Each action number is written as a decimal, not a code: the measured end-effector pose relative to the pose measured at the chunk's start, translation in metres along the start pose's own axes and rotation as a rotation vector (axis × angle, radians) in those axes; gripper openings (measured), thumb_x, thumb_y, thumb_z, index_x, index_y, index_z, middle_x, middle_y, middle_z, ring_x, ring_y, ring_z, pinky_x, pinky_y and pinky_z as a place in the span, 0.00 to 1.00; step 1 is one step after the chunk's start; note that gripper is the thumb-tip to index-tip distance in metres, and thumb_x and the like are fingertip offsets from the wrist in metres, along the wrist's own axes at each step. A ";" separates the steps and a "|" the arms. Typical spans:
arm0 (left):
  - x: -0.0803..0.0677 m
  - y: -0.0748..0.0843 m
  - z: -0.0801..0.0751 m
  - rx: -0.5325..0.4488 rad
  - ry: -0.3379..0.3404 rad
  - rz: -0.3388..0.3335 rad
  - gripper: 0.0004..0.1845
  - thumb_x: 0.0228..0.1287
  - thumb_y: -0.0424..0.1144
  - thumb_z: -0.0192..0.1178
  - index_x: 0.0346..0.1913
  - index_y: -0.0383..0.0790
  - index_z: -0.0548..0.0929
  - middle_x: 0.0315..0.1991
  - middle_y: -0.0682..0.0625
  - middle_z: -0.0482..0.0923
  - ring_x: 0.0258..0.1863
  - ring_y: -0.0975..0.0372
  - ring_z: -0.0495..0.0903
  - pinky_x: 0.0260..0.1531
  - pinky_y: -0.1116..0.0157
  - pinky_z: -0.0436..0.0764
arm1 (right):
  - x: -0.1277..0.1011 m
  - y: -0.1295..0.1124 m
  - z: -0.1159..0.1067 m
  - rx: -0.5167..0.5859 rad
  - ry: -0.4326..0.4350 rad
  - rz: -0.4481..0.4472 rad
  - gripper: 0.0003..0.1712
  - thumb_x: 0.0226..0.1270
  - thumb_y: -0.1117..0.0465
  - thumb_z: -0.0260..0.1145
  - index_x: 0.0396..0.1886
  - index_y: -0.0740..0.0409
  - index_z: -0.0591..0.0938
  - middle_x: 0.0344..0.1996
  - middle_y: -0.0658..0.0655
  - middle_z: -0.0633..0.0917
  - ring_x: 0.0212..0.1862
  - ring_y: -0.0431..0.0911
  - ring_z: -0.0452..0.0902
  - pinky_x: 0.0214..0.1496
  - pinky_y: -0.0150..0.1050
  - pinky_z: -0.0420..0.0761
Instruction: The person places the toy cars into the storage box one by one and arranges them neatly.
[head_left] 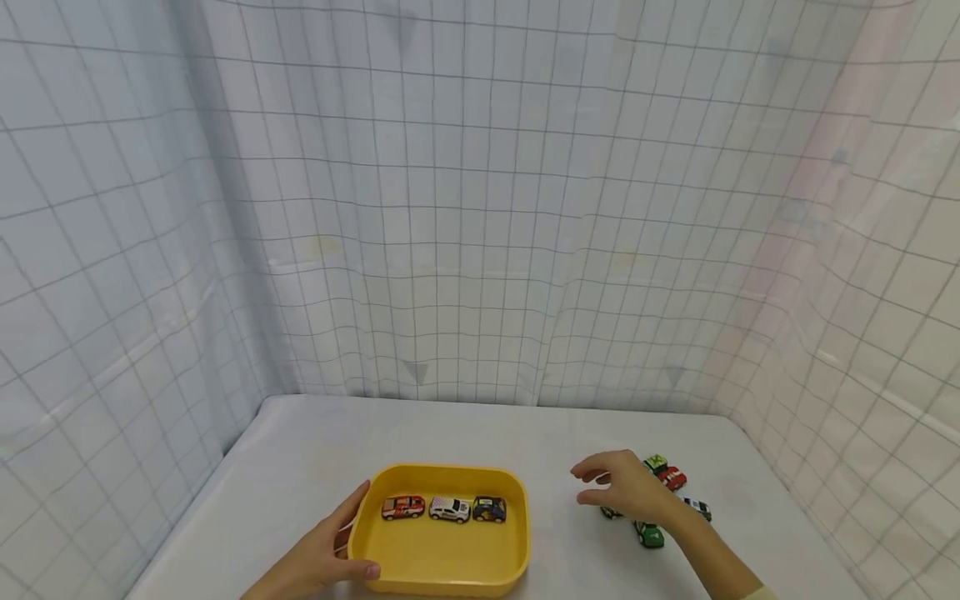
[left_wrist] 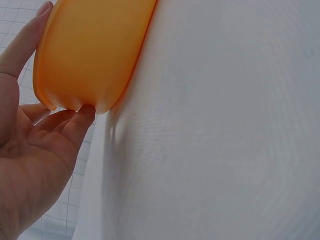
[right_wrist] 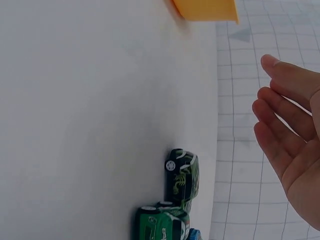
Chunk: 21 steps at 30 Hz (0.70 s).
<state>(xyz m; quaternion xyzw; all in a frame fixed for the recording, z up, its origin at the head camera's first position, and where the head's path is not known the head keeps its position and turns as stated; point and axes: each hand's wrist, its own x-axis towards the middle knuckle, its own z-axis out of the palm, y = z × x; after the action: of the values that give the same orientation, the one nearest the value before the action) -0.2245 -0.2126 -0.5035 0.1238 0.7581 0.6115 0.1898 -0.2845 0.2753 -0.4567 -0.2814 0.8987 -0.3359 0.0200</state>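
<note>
My left hand (head_left: 322, 550) grips the left end of a yellow plastic tray (head_left: 438, 575), thumb at the near left corner and fingers along the outer side. The left wrist view shows its fingertips against the orange-looking tray wall (left_wrist: 95, 55). In a row inside the tray stand a red-orange toy car (head_left: 402, 507), a white toy car (head_left: 450, 509) and a dark blue toy car (head_left: 489, 509). My right hand (head_left: 630, 487) hovers right of the tray, fingers loosely bent and holding nothing. Below it are a black toy car with green pattern (right_wrist: 182, 175) and a green toy car (right_wrist: 162, 225).
Around the right hand on the white table (head_left: 315, 450) also lie a bright green toy car (head_left: 655, 463), a red toy car (head_left: 672, 477) and a white-and-dark toy car (head_left: 698, 508). A white gridded curtain (head_left: 480, 208) encloses the back and sides.
</note>
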 end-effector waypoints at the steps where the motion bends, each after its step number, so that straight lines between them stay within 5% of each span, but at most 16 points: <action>1: 0.000 0.000 0.000 -0.005 -0.004 0.003 0.58 0.69 0.40 0.70 0.84 0.36 0.36 0.80 0.27 0.37 0.71 0.35 0.65 0.60 0.58 0.80 | -0.003 0.002 -0.002 0.015 0.002 0.008 0.18 0.66 0.55 0.77 0.53 0.55 0.88 0.50 0.54 0.88 0.50 0.46 0.84 0.53 0.41 0.86; 21: -0.001 -0.002 0.000 0.002 -0.001 0.011 0.58 0.69 0.40 0.71 0.83 0.35 0.36 0.80 0.26 0.38 0.71 0.34 0.64 0.60 0.60 0.80 | -0.063 0.060 -0.046 0.092 0.095 0.183 0.24 0.68 0.57 0.75 0.57 0.67 0.84 0.51 0.63 0.86 0.50 0.54 0.84 0.49 0.35 0.85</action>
<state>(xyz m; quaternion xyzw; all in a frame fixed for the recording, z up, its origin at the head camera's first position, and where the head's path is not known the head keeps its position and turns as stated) -0.2235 -0.2129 -0.5051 0.1284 0.7581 0.6115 0.1864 -0.2715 0.3726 -0.4677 -0.1805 0.9042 -0.3865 0.0206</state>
